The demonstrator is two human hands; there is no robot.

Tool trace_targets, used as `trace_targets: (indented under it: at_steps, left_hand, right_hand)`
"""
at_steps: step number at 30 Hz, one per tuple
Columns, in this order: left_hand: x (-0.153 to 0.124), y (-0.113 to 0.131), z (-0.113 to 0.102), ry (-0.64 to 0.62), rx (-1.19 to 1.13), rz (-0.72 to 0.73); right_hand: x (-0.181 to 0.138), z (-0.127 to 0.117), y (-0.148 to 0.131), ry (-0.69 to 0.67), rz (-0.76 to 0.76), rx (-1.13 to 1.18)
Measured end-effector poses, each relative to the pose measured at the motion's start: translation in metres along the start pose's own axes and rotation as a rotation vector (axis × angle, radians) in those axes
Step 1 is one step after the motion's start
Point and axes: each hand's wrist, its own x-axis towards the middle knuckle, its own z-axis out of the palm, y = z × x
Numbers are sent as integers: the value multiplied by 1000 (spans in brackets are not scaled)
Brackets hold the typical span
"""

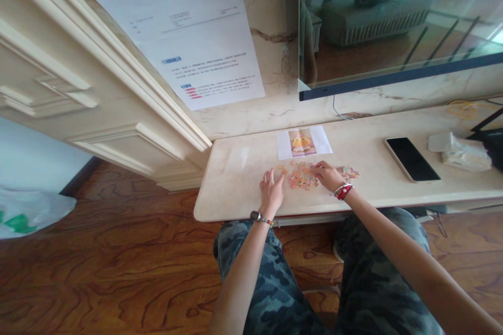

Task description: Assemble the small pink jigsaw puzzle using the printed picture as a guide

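Note:
A heap of small orange and pink jigsaw puzzle pieces (303, 179) lies on the cream bench top (231, 183). My left hand (272, 189) rests at the heap's left side, fingers apart, with nothing visible in it. On the right side of the heap, my right hand (329, 176) reaches in with its fingers drawn together at the pieces. Whatever is between those fingertips is hidden. More puzzle pieces (349, 172) lie just beyond the right hand. Behind the heap is a white sheet with a picture of a yellow figure (302, 142).
A dark-screened phone or tablet (412, 159) lies to the right, near a pack of tissues (466, 154). A large screen (393, 26) hangs above the bench. A printed paper (188, 36) is on the wall at left, beside a panelled door frame (118, 78).

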Motion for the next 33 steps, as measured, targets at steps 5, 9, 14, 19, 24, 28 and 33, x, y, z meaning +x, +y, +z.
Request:
trace_targets:
  at_steps: [5,9,14,19,24,28,33]
  left_hand:
    - [-7,4,1,16,-41,48]
    - [-10,6,3,-7,-66,62]
    - [-12,6,3,-22,-55,33]
    - [-13,8,-1,-22,-39,25]
    - [-14,8,-4,-29,-24,-14]
    - [-14,8,-4,-34,-12,-16]
    - [-16,10,-2,-16,-10,7]
  right_hand:
    - [8,-4,-4,-44,70,-68]
    - [10,-11,-5,-69,149,-151]
    - [5,-14,-4,-72,206,-184]
    - [4,-18,-7,-70,230,-193]
    - [-6,-22,-12,-32,194,-151]
    - [-24,-13,-17,-28,192,-143]
    - [-31,1,-23,-40,117,-79]
